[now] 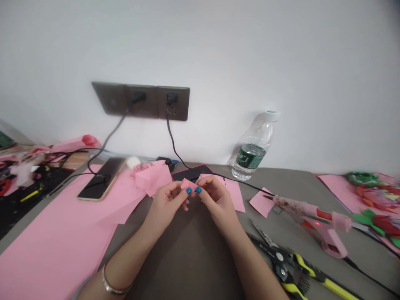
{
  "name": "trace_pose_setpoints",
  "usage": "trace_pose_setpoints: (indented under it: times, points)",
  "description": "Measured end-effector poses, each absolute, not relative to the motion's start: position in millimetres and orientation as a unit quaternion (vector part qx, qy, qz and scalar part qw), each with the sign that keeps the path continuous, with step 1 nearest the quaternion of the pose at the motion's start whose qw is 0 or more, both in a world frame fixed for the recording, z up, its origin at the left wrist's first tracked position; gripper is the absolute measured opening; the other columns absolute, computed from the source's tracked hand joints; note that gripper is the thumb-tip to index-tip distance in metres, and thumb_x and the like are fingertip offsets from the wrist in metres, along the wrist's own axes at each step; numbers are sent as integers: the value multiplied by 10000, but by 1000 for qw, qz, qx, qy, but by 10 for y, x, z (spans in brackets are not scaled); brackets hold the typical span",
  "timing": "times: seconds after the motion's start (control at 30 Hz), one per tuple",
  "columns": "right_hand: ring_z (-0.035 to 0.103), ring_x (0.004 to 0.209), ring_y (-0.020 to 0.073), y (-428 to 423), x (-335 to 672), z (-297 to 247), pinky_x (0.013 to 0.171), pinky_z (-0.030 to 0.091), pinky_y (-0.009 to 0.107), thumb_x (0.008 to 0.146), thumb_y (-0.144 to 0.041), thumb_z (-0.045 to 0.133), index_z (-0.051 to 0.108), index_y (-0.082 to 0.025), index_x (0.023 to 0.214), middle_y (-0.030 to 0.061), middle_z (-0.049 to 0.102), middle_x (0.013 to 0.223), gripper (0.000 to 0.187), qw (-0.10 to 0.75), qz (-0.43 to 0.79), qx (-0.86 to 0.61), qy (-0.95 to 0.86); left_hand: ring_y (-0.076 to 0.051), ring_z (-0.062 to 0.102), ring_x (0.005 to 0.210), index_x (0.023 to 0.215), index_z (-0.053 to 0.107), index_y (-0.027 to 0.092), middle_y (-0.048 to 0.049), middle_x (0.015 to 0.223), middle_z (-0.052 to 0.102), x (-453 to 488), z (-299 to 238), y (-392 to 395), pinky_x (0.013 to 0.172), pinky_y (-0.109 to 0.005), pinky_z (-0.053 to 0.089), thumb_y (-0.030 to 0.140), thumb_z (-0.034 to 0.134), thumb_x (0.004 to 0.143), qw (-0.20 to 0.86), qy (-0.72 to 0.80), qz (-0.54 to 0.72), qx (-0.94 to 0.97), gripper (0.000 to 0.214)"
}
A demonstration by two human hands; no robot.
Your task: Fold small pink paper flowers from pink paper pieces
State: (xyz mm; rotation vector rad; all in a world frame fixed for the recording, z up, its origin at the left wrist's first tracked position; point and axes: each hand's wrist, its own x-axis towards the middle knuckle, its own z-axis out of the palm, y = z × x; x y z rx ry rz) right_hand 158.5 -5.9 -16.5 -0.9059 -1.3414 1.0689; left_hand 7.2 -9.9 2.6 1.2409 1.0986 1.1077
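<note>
Two bare hands, the left hand [165, 206] and the right hand [218, 200], grasp a small pink paper piece [187, 184] between their fingertips, lifting it above the grey tabletop [193, 258] to keep it taut, just beyond the loose pink paper sheets [153, 177].

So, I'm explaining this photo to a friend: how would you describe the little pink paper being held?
Below the dark wall sockets is the grey desk. Between the left hand and right hand, at its middle, is a small piece of pink paper. Unlike the larger pink sheets around it, it is held up off the desk.
</note>
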Motion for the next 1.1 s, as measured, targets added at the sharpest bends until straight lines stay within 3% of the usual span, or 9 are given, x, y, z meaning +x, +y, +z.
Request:
trace_pose_setpoints:
  times: [0.13, 0.37, 0.57, 0.73, 1.1]
  points:
    - [610, 823, 179, -77, 1614, -126, 690, 519, 309, 877, -188, 574, 664, -231, 993, 58, 638, 962, 152, 570, 336, -404, -632, -104, 540, 515, 725, 677, 149, -4, 654, 626, 79, 48, -110, 492, -214, 478, 324, 633, 798, 541, 471, 441, 539, 194]
    - [635, 933, 217, -83, 1613, -71, 754, 526, 347, 850, -92, 570, 693, -248, 886, 60, 652, 948, 202, 569, 222, -403, -681, -103, 535, 497, 673, 654, 149, -10, 620, 600, 96, 41, -131, 459, -205, 455, 363, 592, 831, 561, 467, 427, 533, 273]
    - [636, 888, 218, -104, 1616, -24, 797, 512, 375, 854, -98, 588, 637, -233, 806, 50, 665, 881, 151, 563, 214, -385, -700, -112, 538, 487, 700, 642, 160, -4, 608, 590, 110, 32, -130, 435, -207, 457, 406, 624, 794, 559, 463, 430, 537, 264]
    - [627, 910, 216, -98, 1609, -31, 796, 505, 357, 849, -84, 591, 613, -228, 797, 49, 652, 876, 154, 560, 226, -401, -688, -116, 548, 502, 721, 620, 166, -11, 634, 614, 117, 30, -158, 452, -205, 453, 424, 581, 846, 537, 466, 402, 577, 290]
    - [662, 924, 194, -139, 1564, -46, 805, 544, 334, 868, -62, 584, 693, -242, 891, 65, 664, 985, 212, 549, 172, -376, -726, -117, 506, 489, 701, 591, 178, 8, 596, 552, 66, -50, -158, 466, -222, 397, 415, 469, 925, 528, 458, 437, 566, 348]
